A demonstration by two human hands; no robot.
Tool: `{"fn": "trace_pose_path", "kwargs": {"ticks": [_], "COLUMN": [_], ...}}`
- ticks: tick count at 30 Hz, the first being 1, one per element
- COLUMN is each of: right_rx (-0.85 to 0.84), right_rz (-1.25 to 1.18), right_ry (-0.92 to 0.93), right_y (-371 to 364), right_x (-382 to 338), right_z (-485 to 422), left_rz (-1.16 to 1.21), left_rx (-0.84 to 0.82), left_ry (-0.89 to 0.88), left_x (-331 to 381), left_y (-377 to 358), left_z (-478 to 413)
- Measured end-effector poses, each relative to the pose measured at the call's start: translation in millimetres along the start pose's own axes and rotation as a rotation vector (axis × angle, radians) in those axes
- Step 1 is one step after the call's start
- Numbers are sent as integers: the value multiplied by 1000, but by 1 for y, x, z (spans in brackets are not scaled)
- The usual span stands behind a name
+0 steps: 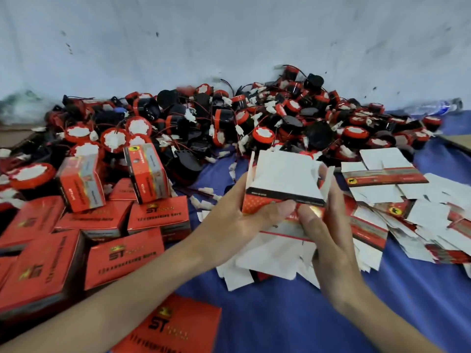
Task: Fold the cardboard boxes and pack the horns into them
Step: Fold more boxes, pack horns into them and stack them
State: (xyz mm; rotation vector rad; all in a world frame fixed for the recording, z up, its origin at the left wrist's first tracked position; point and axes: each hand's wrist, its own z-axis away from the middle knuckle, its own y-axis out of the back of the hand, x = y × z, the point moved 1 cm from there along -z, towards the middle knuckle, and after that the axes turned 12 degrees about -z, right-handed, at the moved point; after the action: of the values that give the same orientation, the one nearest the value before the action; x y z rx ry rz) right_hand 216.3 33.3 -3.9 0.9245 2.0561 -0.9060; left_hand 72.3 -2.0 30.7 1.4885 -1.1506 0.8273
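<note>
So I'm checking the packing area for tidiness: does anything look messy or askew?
Yes. The flat box blanks lie strewn and overlapping on the blue cloth, not stacked. Two packed boxes sit tilted against the loose horn pile.

Blue cloth (pixel 293 314) underneath; pale scuffed wall (pixel 229 42) behind; clear plastic wrapper (pixel 433 107) far right.

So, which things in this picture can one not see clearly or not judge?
Head view:
- Inside of the half-folded box: hidden by its own white flap; whether a horn is inside cannot be told.
- Fingers of the left hand and right hand: partly hidden behind the box.
- Small print on the closed red boxes: blurred.
- Horns at the far back: too tangled to count.
</note>
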Motion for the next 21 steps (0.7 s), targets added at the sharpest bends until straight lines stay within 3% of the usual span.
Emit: {"fn": "trace_pose_path", "kwargs": {"ticks": [3,7,13,17,21], "right_rx": [37,-3,-84,-16,159], "right_rz": [-55,-40,-15,11,-172], "right_ry": [-13,-6,-29,-21,-214], "right_y": [-3,-14,-25,-17,-4], "right_x": [-2,0,-4,0,5], "right_z": [4,18,20,11,4], "left_rz": [8,-136,-91,64,67], "left_rx": [63,284,83,67,108], "left_ry": [-66,-107,-159,-43,51], "left_x": [-5,-10,-6,6,15], "left_y": [1,12,6,5,-5], "left_z": [-1,-5,6,5,3]}}
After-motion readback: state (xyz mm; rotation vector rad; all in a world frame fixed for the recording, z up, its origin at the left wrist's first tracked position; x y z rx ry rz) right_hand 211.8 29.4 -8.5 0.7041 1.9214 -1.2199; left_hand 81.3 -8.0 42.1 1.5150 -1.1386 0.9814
